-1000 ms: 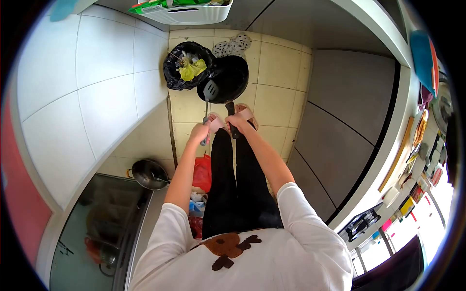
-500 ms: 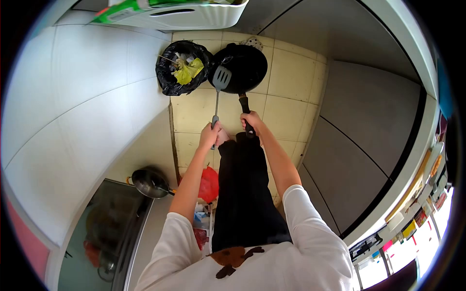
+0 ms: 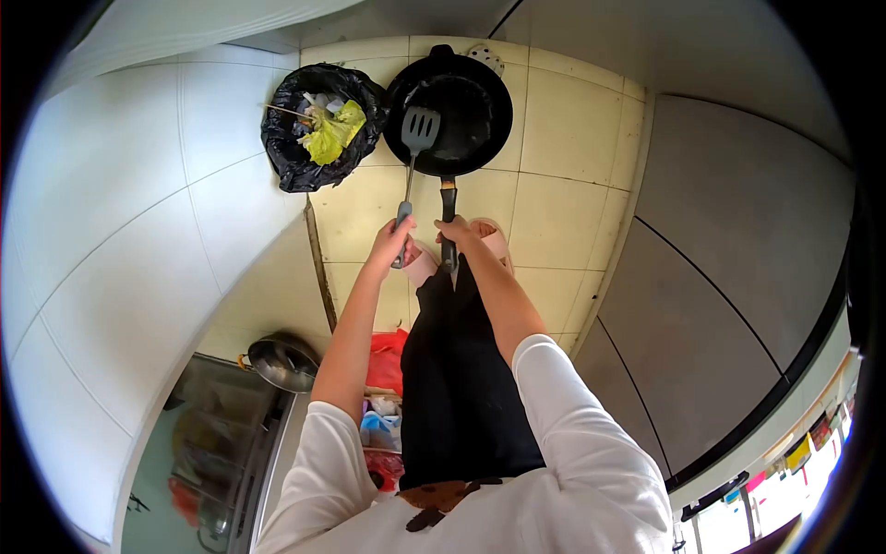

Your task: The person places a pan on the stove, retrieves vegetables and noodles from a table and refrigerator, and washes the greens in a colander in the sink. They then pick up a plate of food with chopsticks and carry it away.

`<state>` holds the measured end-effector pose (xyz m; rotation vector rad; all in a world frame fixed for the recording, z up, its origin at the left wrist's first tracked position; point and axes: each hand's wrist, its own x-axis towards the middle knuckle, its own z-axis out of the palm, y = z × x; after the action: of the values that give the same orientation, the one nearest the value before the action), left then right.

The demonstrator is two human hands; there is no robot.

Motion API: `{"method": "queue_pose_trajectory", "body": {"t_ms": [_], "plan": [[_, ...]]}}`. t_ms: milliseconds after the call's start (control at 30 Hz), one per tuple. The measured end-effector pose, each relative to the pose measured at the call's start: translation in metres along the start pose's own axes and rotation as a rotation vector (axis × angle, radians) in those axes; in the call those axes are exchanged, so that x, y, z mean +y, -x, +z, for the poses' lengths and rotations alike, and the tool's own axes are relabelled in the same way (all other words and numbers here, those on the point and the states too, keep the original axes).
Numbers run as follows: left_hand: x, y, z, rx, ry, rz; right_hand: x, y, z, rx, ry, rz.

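Observation:
My left hand (image 3: 391, 244) is closed round the grey handle of a slotted spatula (image 3: 420, 131), whose head lies over the left part of a black frying pan (image 3: 466, 106). The pan's black handle is gripped in my right hand (image 3: 453, 236). Its inside looks dark, with faint marks and no food that I can make out. Just left of the pan stands a bin (image 3: 281, 148) lined with a black bag, with yellow-green leaves (image 3: 330, 134) and other scraps on top.
Below is a tiled floor (image 3: 563, 217), with my feet in pink slippers. A metal wok (image 3: 283, 362) sits at lower left, near a red bag (image 3: 387, 360). Grey cabinets (image 3: 711, 258) line the right, and a white tiled surface (image 3: 120, 222) the left. A spotted cloth (image 3: 486, 60) lies beyond the pan.
The view has shifted, and the white container at the top has left it. The pan has turned more upright in view and shows its inside more fully. Both hands keep their holds.

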<state>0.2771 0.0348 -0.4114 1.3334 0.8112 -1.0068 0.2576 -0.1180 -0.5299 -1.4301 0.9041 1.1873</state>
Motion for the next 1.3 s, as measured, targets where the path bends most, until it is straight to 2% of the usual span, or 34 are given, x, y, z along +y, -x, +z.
{"method": "queue_pose_trajectory", "body": {"t_ms": [133,200,267,367,533,600,633,733,800,867,900,933,967,1000,1033,1067,1167,1233,1300], "plan": [[-0.001,-0.027,-0.001,-0.012,-0.063,0.047,0.017,-0.036,0.024,0.066,-0.146,-0.038],[-0.01,-0.043,-0.002,-0.027,-0.104,0.029,0.027,-0.057,0.029,0.185,-0.081,-0.009],[-0.026,-0.062,-0.006,0.009,-0.4,0.017,0.042,-0.087,0.029,0.203,-0.021,0.004],[-0.026,-0.064,-0.001,0.017,-0.432,-0.113,0.061,-0.116,0.025,0.19,0.135,-0.03],[-0.076,-0.101,-0.004,0.055,-0.427,-0.053,0.051,-0.111,0.005,0.084,0.34,-0.037],[-0.094,-0.116,-0.003,0.207,-0.562,0.03,0.053,-0.11,0.001,0.067,0.364,-0.099],[-0.103,-0.124,-0.006,0.21,-0.608,0.033,0.046,-0.094,-0.001,0.068,0.367,-0.092],[-0.093,-0.128,-0.001,0.207,-0.697,0.024,0.025,-0.045,-0.005,0.19,0.394,-0.078],[-0.095,-0.135,0.004,0.22,-0.649,-0.048,0.028,-0.029,-0.006,0.33,0.452,-0.175],[-0.119,-0.151,0.003,0.418,-0.655,0.247,0.036,-0.022,-0.011,0.392,0.49,-0.237],[-0.043,-0.092,0.03,0.303,-0.539,-0.044,0.04,-0.018,-0.017,0.349,0.461,-0.265],[-0.038,-0.084,0.037,0.309,-0.537,-0.044,0.041,-0.011,-0.022,0.303,0.433,-0.297],[-0.031,-0.078,0.038,0.322,-0.572,-0.039,0.032,0.006,-0.029,0.312,0.603,-0.245],[-0.024,-0.07,0.039,0.339,-0.606,-0.033,0.048,-0.006,-0.033,0.307,0.606,-0.258],[-0.018,-0.056,0.044,0.351,-0.569,0.025,0.08,-0.037,-0.036,0.394,0.762,-0.354],[-0.049,-0.077,0.031,0.343,-0.658,0.16,0.093,-0.049,-0.042,0.486,0.919,-0.451],[-0.029,-0.032,0.036,0.365,-0.667,0.148,0.004,0.099,-0.076,0.242,0.533,-0.436],[-0.021,0.002,0.036,0.325,-0.715,-0.012,0.006,0.125,-0.089,0.237,0.57,-0.402],[0.007,0.052,0.043,0.39,-0.785,-0.179,0.004,0.153,-0.099,0.238,0.665,-0.371]]}}
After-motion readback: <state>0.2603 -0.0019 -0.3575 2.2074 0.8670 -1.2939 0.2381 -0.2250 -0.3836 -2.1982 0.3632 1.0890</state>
